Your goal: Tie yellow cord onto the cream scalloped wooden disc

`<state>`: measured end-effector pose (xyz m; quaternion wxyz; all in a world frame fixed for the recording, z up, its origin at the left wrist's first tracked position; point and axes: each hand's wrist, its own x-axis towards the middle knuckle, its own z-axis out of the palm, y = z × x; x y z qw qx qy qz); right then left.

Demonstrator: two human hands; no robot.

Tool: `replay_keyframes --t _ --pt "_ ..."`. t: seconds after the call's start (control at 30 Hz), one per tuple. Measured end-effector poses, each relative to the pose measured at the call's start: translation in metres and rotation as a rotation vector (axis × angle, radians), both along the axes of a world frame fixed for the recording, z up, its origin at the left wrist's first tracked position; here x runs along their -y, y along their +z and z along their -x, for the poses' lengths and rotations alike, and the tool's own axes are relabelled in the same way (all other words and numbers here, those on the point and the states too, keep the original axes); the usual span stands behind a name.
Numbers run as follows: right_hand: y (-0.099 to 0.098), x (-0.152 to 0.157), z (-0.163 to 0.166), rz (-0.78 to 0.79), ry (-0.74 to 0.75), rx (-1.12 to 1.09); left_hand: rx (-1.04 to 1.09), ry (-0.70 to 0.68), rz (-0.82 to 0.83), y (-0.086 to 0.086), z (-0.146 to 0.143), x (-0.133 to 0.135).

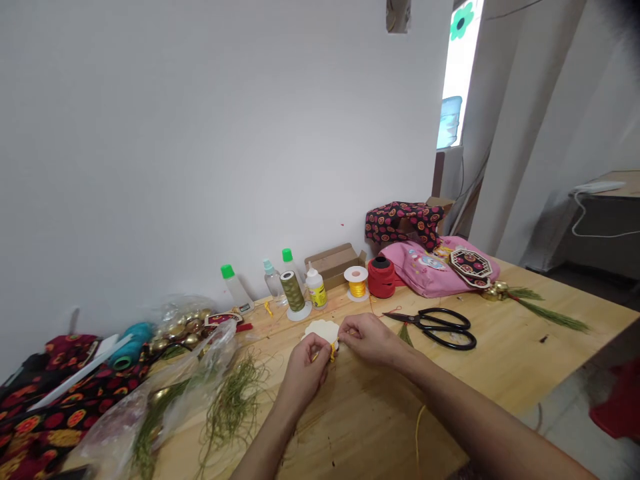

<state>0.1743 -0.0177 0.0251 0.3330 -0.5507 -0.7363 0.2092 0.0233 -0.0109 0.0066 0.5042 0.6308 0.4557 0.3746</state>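
Note:
Close together over the wooden table [380, 407], both my hands work at a pale scalloped disc [323, 329]. My left hand [307, 367] pinches a yellow cord [333, 352] at the disc's near edge. My right hand [367, 339] has its thumb and fingertips pressed together at the disc's right edge; what lies between them is too small to make out. Right of that hand, black-handled scissors [440, 327] lie with their blades partly apart. A green tassel [405, 333] shows beneath the scissor tips.
Along the wall stand a glue bottle [316, 288], an olive thread spool [293, 292], a yellow cord spool [357, 285] and a red thread cone [381, 277]. Loose green threads [235, 397] and patterned fabric [55, 427] lie left. A pink cloth bag [420, 273] sits at the right.

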Motion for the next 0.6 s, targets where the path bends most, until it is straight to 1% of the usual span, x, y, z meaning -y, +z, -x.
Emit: replay_keyframes --t 0.13,0.27,0.4,0.5,0.6 --pt "0.006 0.0027 -0.0008 0.008 0.02 -0.028 -0.029 -0.008 -0.016 -0.0009 -0.0003 -0.0004" --pt "0.0075 0.0039 -0.0014 0.042 0.05 -0.062 -0.044 0.004 0.018 0.0001 -0.0011 -0.0003" --pt "0.0059 0.0024 -0.0017 0.073 0.054 -0.097 -0.061 0.031 0.017 -0.0005 0.0008 -0.001" --pt "0.0028 0.0004 -0.0017 0.117 0.038 -0.108 -0.049 0.052 -0.02 -0.0022 0.0047 -0.0023" --pt "-0.0021 -0.0008 -0.0008 0.111 0.038 -0.124 -0.011 0.065 -0.061 -0.0016 0.0078 -0.0029"
